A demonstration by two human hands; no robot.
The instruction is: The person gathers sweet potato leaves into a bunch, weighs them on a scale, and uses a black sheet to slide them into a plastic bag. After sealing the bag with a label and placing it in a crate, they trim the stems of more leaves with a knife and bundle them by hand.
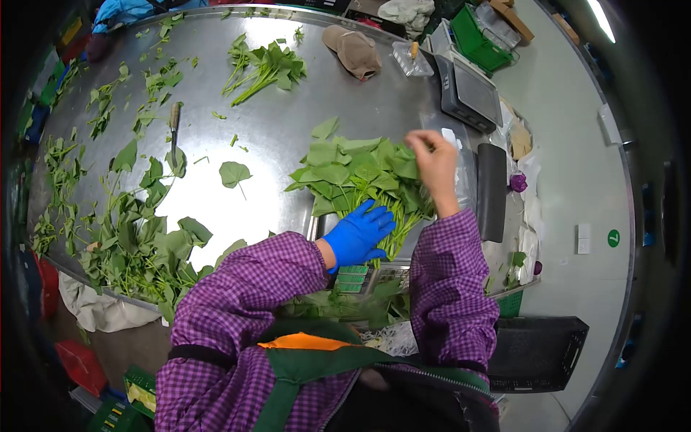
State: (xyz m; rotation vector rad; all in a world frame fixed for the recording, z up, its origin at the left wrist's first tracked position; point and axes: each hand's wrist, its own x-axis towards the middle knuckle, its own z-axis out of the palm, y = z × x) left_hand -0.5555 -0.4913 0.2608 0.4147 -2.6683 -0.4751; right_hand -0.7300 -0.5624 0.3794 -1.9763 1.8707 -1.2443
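Observation:
My left hand (360, 232), in a blue glove, lies palm down across the stems of a large bunch of leafy greens (360, 169). Its fingers are stretched out and slightly spread over the stems. The bunch lies with its broad leaves pointing away from me and its stems toward me. My right hand (436, 164) is bare and raised at the right edge of the leaves. Its thumb and forefinger are drawn together in a pinch, slightly blurred; I cannot see what is between them.
A smaller bunch of greens (270, 68) lies at the back. A sickle-like knife (174, 126) is on the metal table (281, 129) at left, near a heap of loose greens (137, 248). A cap (351, 52), a scale (468, 93) and a black crate (540, 353) are around.

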